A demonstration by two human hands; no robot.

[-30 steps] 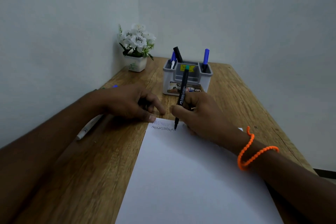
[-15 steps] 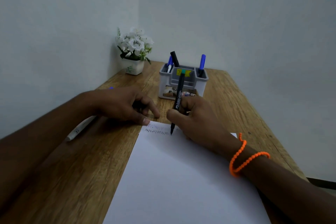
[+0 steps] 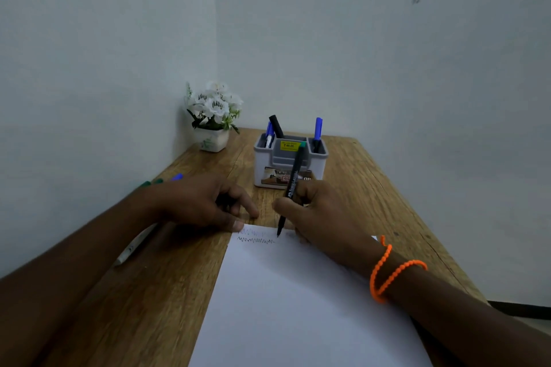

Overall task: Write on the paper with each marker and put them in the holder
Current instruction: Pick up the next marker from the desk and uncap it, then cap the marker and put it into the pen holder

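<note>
My right hand [image 3: 323, 217] grips a black marker [image 3: 292, 183] with a teal end, its tip touching the white paper [image 3: 298, 307] at the end of a black zigzag line [image 3: 255, 240]. A fainter scribble lies just above that line. My left hand [image 3: 196, 202] presses its fingertips on the paper's far left corner; something dark shows under its curled fingers. The grey holder [image 3: 268, 167] stands behind the hands and holds a black marker [image 3: 275, 125] and two blue ones [image 3: 318, 128]. A white marker [image 3: 134, 247] lies on the table under my left forearm.
A green cap tip [image 3: 156, 181] and a blue cap tip [image 3: 177, 177] stick out behind my left wrist. A small white pot of white flowers [image 3: 211, 140] stands in the far left corner against the wall. The wooden table's right edge [image 3: 432, 235] runs beside my right forearm.
The zigzag line has grown to the right as the marker tip moved along the paper. My left hand has stayed on the corner. The camera has tilted up a little.
</note>
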